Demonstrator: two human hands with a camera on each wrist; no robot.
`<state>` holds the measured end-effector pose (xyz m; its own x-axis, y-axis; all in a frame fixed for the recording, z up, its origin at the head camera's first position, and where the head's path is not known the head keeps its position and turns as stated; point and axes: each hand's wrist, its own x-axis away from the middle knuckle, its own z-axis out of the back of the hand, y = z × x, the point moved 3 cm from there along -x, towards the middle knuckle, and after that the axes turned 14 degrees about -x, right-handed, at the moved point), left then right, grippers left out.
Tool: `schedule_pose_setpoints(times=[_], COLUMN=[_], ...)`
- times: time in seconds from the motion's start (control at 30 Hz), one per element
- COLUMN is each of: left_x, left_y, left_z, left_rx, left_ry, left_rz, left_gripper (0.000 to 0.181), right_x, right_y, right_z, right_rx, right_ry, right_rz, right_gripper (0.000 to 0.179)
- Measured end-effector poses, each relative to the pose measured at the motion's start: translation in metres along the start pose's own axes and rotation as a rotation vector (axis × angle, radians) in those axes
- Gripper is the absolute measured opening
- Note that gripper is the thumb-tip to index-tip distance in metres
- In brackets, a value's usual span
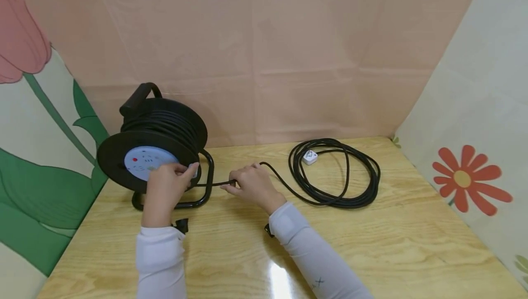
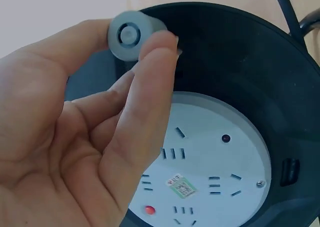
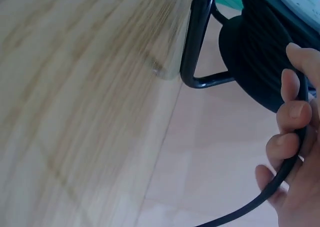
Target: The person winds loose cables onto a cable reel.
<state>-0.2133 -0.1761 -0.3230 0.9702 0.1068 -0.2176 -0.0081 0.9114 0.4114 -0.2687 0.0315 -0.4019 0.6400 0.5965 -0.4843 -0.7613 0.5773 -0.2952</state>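
A black cable reel (image 1: 111,159) stands at the left of the table, wound with black cable (image 1: 165,122). Its pale socket panel (image 2: 240,137) carries slots and a red button. My left hand (image 1: 167,184) pinches the grey crank knob (image 2: 129,36) on the reel's rim between thumb and fingers. To the right of the reel, my right hand (image 1: 253,184) holds the black cable, fingers curled round it in the right wrist view. From that hand the cable runs left to the reel and right to a loose coil (image 1: 305,182) on the table.
A white plug (image 1: 310,157) lies inside the loose coil. The reel's black tube stand (image 1: 211,175) rests on the wooden table (image 1: 392,253). Behind rises a pink covered wall (image 1: 305,60); flower-printed panels flank both sides.
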Motion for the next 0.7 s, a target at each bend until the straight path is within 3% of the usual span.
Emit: schedule_pose_setpoints(times=[0.17, 0.33, 0.53, 0.7], left_x=[-0.002, -0.004, -0.007, -0.01], left_y=[-0.004, -0.007, -0.016, -0.027], left_z=[-0.003, -0.007, -0.014, -0.023], left_rx=[0.009, 0.027, 0.005, 0.049], left_ry=[-0.116, -0.17, -0.248, -0.333], left_rz=[0.007, 0.01, -0.014, 0.003], left_gripper=[0.051, 0.049, 0.051, 0.053], right_x=[-0.001, -0.003, -0.003, -0.002], right_y=[0.0, 0.002, 0.002, 0.002], right_z=[-0.003, -0.007, -0.009, -0.011], right_rx=[-0.043, -0.06, -0.02, -0.043], right_ry=[-0.044, -0.056, -0.008, 0.023], right_rz=[-0.028, -0.083, -0.074, -0.047], right_gripper=[0.027, 0.024, 0.026, 0.026])
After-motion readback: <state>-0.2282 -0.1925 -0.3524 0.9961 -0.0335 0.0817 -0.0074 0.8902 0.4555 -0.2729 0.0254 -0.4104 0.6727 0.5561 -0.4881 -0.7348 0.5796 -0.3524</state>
